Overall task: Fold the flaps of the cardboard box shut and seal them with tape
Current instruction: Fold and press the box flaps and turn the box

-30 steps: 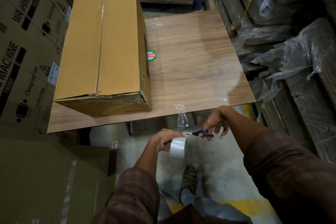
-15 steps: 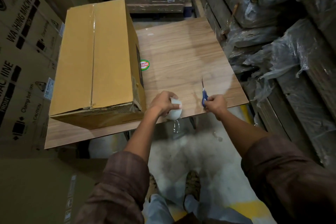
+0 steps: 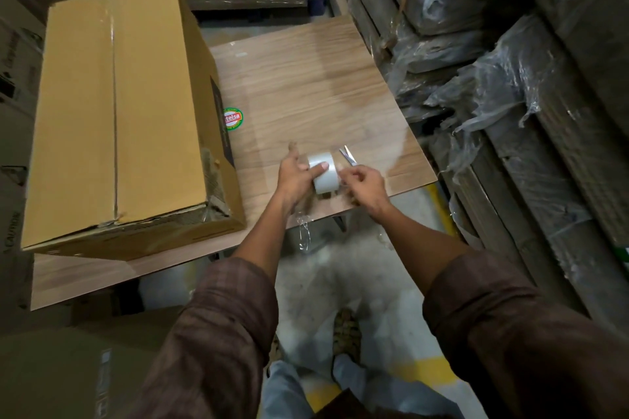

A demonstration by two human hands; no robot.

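partly hidden scissors (image 3: 348, 155) behind right hand (image 3: 366, 188), handles unseen.

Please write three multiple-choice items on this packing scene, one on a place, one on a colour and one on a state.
1. Where does the cardboard box stand on the table?
A. on its left part
B. at its right edge
C. under it

2. What colour is the tape roll?
A. black
B. whitish clear
C. red

3. How are the box's top flaps?
A. standing open
B. torn off
C. folded shut

Answers:
1. A, since the box fills the table's left side, left of the round sticker.
2. B, as the roll held by the left hand looks pale and translucent, beside the right hand and the scissors.
3. C, because the flaps lie flat and meet at a centre seam.
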